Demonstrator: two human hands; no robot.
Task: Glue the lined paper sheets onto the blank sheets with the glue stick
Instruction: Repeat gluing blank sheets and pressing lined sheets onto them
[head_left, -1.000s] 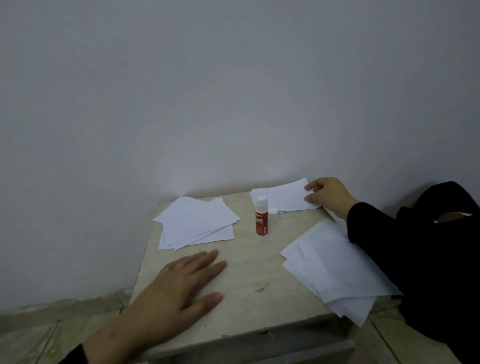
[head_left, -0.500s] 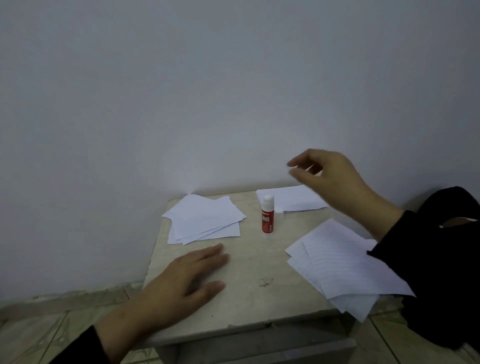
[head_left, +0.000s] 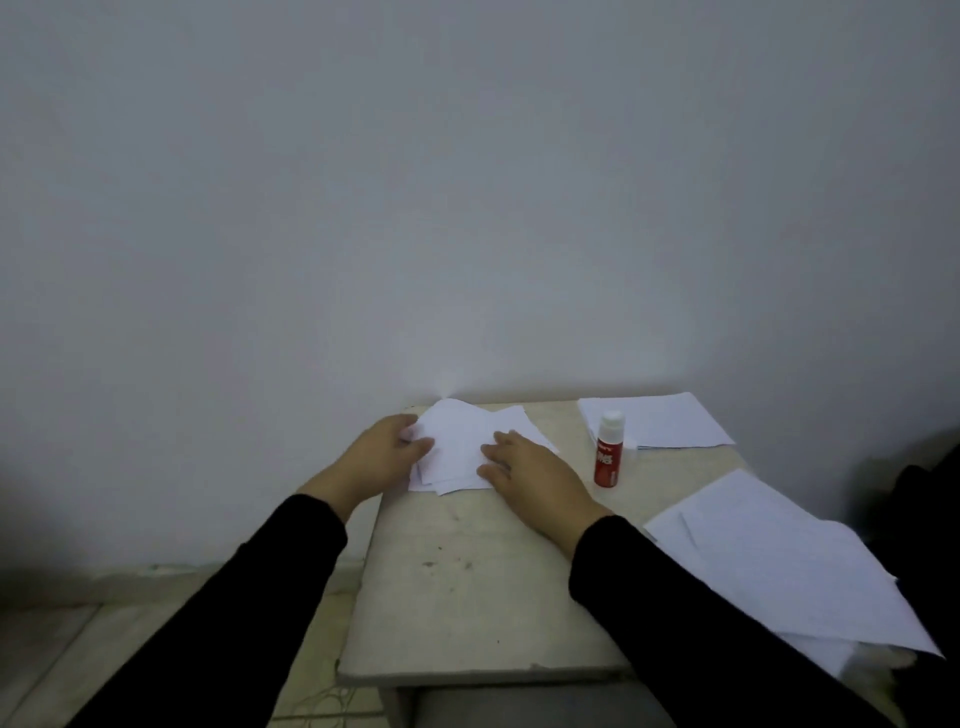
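A loose pile of blank white sheets (head_left: 462, 441) lies at the table's far left corner. My left hand (head_left: 382, 454) pinches the left edge of the pile's top sheet between thumb and fingers. Flat on the pile's right side rests my right hand (head_left: 524, 467), fingers spread. The red glue stick (head_left: 606, 457) stands upright with its white cap on, just right of my right hand and apart from it. Lined sheets (head_left: 789, 561) lie fanned out on the right side of the table, hanging over its edge.
The small stone-topped table (head_left: 467, 577) stands against a plain wall. Another flat stack of white sheets (head_left: 660, 426) sits at the back right, behind the glue stick. Dark cloth (head_left: 924, 499) lies at the far right. Tiled floor shows to the left.
My right hand left the back-right stack, rose, and crossed over to the blank pile. My left hand moved from the table's front up to the pile's left edge. The view shifted left.
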